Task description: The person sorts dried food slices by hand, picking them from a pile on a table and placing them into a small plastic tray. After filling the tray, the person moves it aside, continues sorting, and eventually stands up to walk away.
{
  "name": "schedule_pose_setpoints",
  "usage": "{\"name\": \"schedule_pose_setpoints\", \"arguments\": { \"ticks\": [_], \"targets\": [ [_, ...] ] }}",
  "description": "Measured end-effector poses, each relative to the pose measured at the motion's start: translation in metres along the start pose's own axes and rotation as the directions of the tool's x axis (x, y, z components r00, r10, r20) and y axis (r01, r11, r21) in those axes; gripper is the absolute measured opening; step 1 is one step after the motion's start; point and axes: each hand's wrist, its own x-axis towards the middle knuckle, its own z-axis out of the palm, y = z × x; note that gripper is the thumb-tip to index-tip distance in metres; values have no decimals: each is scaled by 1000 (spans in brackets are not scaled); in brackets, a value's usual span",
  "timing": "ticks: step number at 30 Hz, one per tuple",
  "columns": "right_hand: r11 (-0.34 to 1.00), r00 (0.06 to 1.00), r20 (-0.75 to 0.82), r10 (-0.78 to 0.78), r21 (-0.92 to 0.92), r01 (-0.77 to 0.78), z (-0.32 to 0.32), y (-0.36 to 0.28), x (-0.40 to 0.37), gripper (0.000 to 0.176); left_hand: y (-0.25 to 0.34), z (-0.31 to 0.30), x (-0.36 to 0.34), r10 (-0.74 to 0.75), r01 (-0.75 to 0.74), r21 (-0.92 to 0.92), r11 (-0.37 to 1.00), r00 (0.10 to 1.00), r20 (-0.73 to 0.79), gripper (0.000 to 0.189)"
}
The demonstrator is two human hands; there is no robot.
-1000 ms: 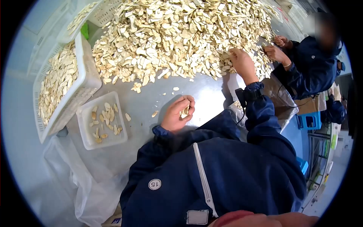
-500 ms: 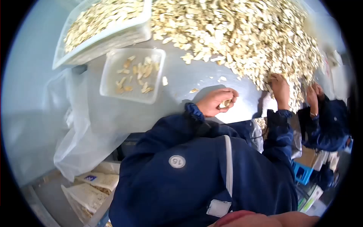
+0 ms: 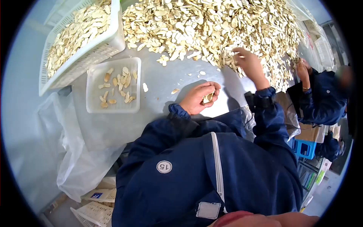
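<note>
My left hand (image 3: 199, 98) is curled above the metal table, its fingers closed around a few pale slices (image 3: 208, 97) that look dried, with brownish edges. My right hand (image 3: 250, 68) reaches over the near edge of a big heap of the same slices (image 3: 211, 28), fingers stretched out and slightly blurred; no slice shows clearly in them. Left of my left hand, a shallow clear plastic tray (image 3: 137, 85) holds several browner slices. A few loose slices, one of them white (image 3: 145, 87), lie between the tray and my hand.
A white slatted basket (image 3: 117, 32) full of slices stands at the back left. Plastic sheeting (image 3: 81, 166) hangs off the table's left edge. At the right, a co-worker's hands (image 3: 303, 70) are by the heap. A blue stool (image 3: 304, 148) stands below.
My right hand has moved left along the heap and lifted from its earlier spot. My left hand stays closed on its slices. The whole view has shifted with my head.
</note>
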Motion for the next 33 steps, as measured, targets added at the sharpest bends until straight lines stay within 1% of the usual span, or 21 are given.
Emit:
{"name": "schedule_pose_setpoints", "arguments": {
  "ticks": [1,2,4,5,7,8,10,11,12,13,14,16,17,20,21,22,24,25,27,30,33],
  "targets": [
    [985,983,110,-144,116,131,16,-14,3,28,-1,-1,2,-4,4,7,1000,1000,6,21],
    [945,949,205,-239,273,179,30,-50,-2,31,0,0,1,-11,11,18,1000,1000,-25,21],
    [761,851,198,-486,574,302,53,-102,-18,36,1,2,-3,-20,24,37,999,996,-92,22],
    [739,830,197,-522,590,325,54,-117,-21,38,-4,-7,0,-20,19,-18,1000,998,-54,23],
    [687,779,198,-595,627,366,57,-136,-22,41,-12,-7,0,133,-111,188,976,985,-106,21],
    [713,759,167,-629,512,478,62,-129,-17,40,-11,-10,-1,216,-196,341,920,976,-23,21],
    [709,701,127,-702,229,667,76,-91,2,39,-7,-12,-3,374,-384,586,714,916,145,22],
    [713,696,153,-701,188,676,78,-73,5,40,-3,-10,-2,190,-197,292,936,980,51,21],
    [734,714,169,-679,149,663,77,-50,8,38,0,-6,-1,-23,25,-52,998,999,31,21],
    [754,733,182,-655,108,648,75,-27,13,37,3,0,-2,-24,24,-17,1000,999,23,19],
    [773,752,193,-630,66,630,74,-16,18,35,5,6,-4,-6,3,92,996,999,34,19],
    [818,811,166,-562,-36,574,59,-23,25,33,7,11,-6,16,-35,307,951,998,64,19],
    [839,840,147,-523,-83,537,52,-25,26,32,12,7,-6,-157,141,156,978,983,95,18],
    [665,638,226,-736,71,743,69,-59,29,30,11,9,-7,-266,224,262,939,954,137,19],
    [529,499,234,-834,87,844,85,-67,34,31,3,2,-5,-260,202,360,911,958,120,21],
    [384,353,244,-903,94,918,101,-72,42,32,8,6,-6,-338,262,412,873,933,122,22],
    [314,290,236,-928,72,947,116,-92,32,37,8,6,-7,-363,228,532,816,917,165,21],
    [320,304,251,-919,25,947,121,-89,34,39,7,5,-8,-375,241,499,832,908,187,21],
    [319,320,284,-904,-50,946,128,-84,35,42,5,8,-9,-374,274,454,848,916,146,21],
    [512,520,365,-772,-128,850,102,-53,28,41,11,16,-10,-369,316,388,866,927,70,21],
    [609,631,230,-741,-165,776,57,1,1,40,11,15,-7,-325,297,268,916,943,66,21]
  ]
}}
